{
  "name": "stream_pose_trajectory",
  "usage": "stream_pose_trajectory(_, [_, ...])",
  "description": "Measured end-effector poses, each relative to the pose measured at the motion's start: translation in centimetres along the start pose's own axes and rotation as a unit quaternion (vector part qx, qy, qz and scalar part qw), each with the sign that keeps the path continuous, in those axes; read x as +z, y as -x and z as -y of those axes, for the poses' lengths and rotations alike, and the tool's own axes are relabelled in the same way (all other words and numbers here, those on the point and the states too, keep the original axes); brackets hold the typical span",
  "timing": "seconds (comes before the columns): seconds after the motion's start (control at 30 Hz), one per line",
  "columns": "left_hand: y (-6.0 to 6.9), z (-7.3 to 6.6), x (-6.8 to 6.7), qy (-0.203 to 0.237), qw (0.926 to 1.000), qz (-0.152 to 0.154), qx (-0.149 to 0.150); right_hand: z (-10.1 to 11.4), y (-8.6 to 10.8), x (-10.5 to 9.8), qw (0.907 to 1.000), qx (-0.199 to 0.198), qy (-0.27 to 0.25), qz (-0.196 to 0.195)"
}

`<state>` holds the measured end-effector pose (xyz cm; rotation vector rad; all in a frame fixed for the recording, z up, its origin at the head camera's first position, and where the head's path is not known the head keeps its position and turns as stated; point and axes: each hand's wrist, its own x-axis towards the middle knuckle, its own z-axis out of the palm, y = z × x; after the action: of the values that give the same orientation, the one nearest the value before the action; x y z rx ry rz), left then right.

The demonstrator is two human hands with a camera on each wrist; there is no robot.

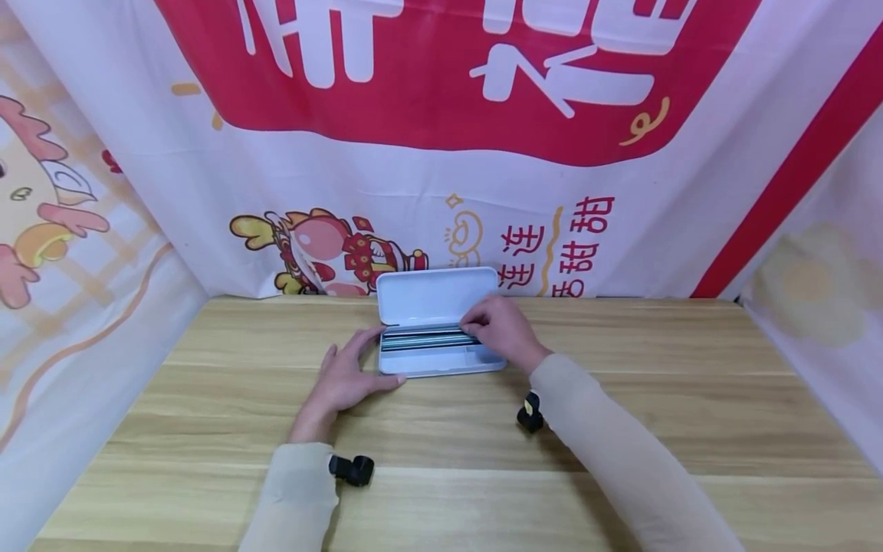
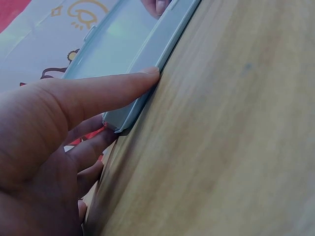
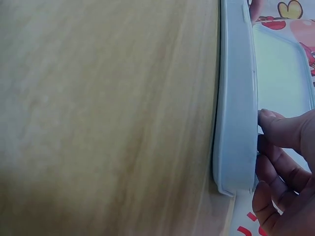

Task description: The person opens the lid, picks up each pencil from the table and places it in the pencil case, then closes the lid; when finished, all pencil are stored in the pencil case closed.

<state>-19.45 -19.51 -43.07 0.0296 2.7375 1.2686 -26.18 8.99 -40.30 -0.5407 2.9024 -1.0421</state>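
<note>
A pale blue pencil case (image 1: 441, 362) lies on the table with its lid (image 1: 438, 297) raised at the back. Slim dark, white and teal pencils (image 1: 421, 339) lie lengthwise in its rear part. My left hand (image 1: 347, 379) grips the left end of the case, with the thumb along the front edge and the other fingers at the end and back corner, as the left wrist view shows. At the right end, my right hand (image 1: 502, 330) reaches inside; its thumb and fingertips pinch the dark end of a pencil (image 3: 261, 142), mostly hidden by the case wall.
The wooden table (image 1: 441, 475) extends around the case on both sides and toward me. Right behind the case hangs a printed cloth (image 1: 386, 176) with red and white patterns, and more cloth hangs at either side. A small black camera sits on each wrist.
</note>
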Motion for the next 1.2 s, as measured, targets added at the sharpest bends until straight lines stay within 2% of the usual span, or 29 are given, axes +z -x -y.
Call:
stream_pose_trajectory(0.2, [0.0, 0.0, 0.1, 0.002, 1.0, -0.001, 0.001, -0.5, 0.1, -0.5, 0.9983, 0.012, -0.053, -0.021])
stream_pose_trajectory(0.33, [0.1, -0.1, 0.1, 0.0, 1.0, 0.0, 0.002, -1.1, 0.4, -1.6, 0.9924, 0.034, -0.101, -0.061])
stream_pose_trajectory(0.4, [0.1, -0.1, 0.1, 0.0, 1.0, 0.001, 0.002, -1.5, 0.6, -2.2, 0.9852, 0.059, -0.132, -0.092])
stream_pose_trajectory(0.47, [0.1, -0.2, 0.1, -0.001, 1.0, 0.002, 0.003, -1.9, 0.7, -2.6, 0.9741, 0.093, -0.168, -0.12])
stream_pose_trajectory(0.57, [0.1, -0.2, 0.1, -0.001, 1.0, 0.001, 0.002, -2.7, 0.9, -2.9, 0.9573, 0.138, -0.214, -0.137])
stream_pose_trajectory(0.67, [0.1, -0.2, 0.1, 0.0, 1.0, 0.001, -0.001, -3.4, 0.9, -2.7, 0.9475, 0.168, -0.247, -0.114])
stream_pose_trajectory(0.77, [0.1, -0.2, 0.0, 0.002, 1.0, 0.002, -0.009, -3.8, 0.8, -2.4, 0.9436, 0.179, -0.267, -0.08])
stream_pose_trajectory(0.97, [0.1, -0.3, 0.1, 0.006, 0.9998, -0.001, -0.018, -3.9, 0.5, -1.9, 0.934, 0.171, -0.312, -0.032])
stream_pose_trajectory(1.2, [0.1, -0.3, 0.1, 0.021, 0.9992, -0.019, -0.027, -3.8, 0.7, -1.8, 0.9132, 0.167, -0.371, -0.015])
